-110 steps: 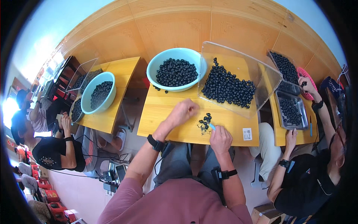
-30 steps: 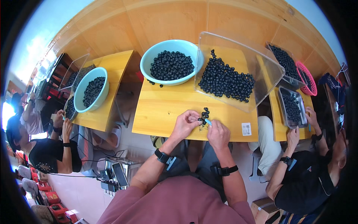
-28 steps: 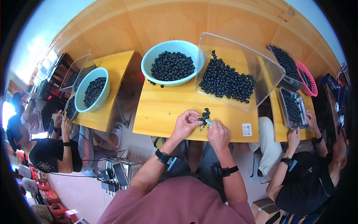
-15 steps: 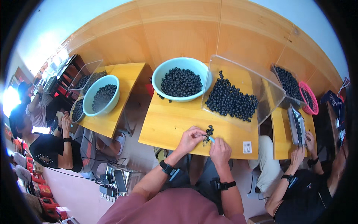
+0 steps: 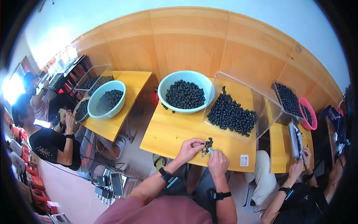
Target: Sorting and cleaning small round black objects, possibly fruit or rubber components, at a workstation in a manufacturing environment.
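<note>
Over the front part of the yellow table, my left hand (image 5: 190,149) pinches a small black round piece (image 5: 202,144) between thumb and fingertips. My right hand (image 5: 218,162) is closed around a slim tool with a light blue handle (image 5: 211,151); its working end is too small to make out. Between and just beyond my hands lies a little cluster of black round pieces (image 5: 210,141), with dark scraps (image 5: 204,152) scattered beside it. A clear plastic box (image 5: 269,125) farther right holds many more black pieces (image 5: 232,115). Left of it stands a light blue bowl (image 5: 164,100), also filled with them.
A white label (image 5: 244,160) is on the table (image 5: 164,130) at the right. Co-workers sit at tables on either side; one hand (image 5: 295,168) at the right is by a metal tray (image 5: 294,141). A pink basket (image 5: 312,123) stands behind it. A phone (image 5: 117,183) lies low at left.
The view has tilted, so the scene sits lower in the picture. My left fingertips and the blue tool are slightly farther apart; both hands keep their grips.
</note>
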A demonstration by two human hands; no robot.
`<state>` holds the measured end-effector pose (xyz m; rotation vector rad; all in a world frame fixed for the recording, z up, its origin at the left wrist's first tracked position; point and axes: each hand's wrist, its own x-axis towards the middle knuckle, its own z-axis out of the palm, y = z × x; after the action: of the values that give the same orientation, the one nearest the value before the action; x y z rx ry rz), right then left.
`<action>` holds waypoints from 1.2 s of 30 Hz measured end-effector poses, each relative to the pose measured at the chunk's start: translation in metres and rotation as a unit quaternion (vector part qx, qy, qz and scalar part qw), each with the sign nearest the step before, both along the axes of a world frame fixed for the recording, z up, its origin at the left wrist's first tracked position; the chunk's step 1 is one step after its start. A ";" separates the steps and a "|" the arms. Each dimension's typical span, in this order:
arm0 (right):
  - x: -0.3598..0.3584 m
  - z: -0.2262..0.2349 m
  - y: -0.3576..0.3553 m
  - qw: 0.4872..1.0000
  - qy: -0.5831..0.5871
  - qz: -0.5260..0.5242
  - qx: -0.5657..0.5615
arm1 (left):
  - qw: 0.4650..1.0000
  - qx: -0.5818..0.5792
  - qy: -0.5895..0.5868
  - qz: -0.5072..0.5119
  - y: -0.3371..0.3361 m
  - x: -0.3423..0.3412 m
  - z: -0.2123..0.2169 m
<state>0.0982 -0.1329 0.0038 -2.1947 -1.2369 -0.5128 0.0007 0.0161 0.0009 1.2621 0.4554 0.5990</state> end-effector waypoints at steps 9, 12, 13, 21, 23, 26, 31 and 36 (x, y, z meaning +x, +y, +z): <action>-0.002 -0.009 -0.004 1.000 0.011 0.000 0.013 | 0.927 0.340 0.020 0.156 0.104 0.023 0.081; -0.003 -0.011 -0.005 1.000 0.002 0.005 0.012 | 0.874 0.442 0.014 0.203 0.139 0.037 0.128; -0.004 -0.011 -0.006 1.000 0.003 0.005 0.012 | 0.840 0.482 0.024 0.250 0.142 0.043 0.134; 0.002 -0.007 -0.006 0.999 0.021 -0.038 0.028 | 0.886 0.432 0.167 0.014 0.086 0.019 0.084; 0.007 -0.007 -0.007 0.997 0.035 -0.046 0.052 | 0.893 0.407 0.190 -0.037 0.053 0.004 0.065; 0.012 -0.009 -0.007 0.995 0.043 -0.083 0.034 | 0.899 0.389 0.186 -0.077 0.016 -0.002 0.044; 0.009 -0.006 -0.007 0.996 0.028 -0.077 0.042 | 0.851 0.501 0.140 -0.074 -0.009 0.004 0.032; 0.006 -0.003 -0.005 0.996 0.019 -0.073 0.050 | 0.827 0.532 0.163 -0.081 -0.010 0.006 0.029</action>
<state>0.1043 -0.1375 0.0012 -2.2097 -1.0146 -0.5746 0.0065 0.0060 0.0301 2.4803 0.2681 0.4854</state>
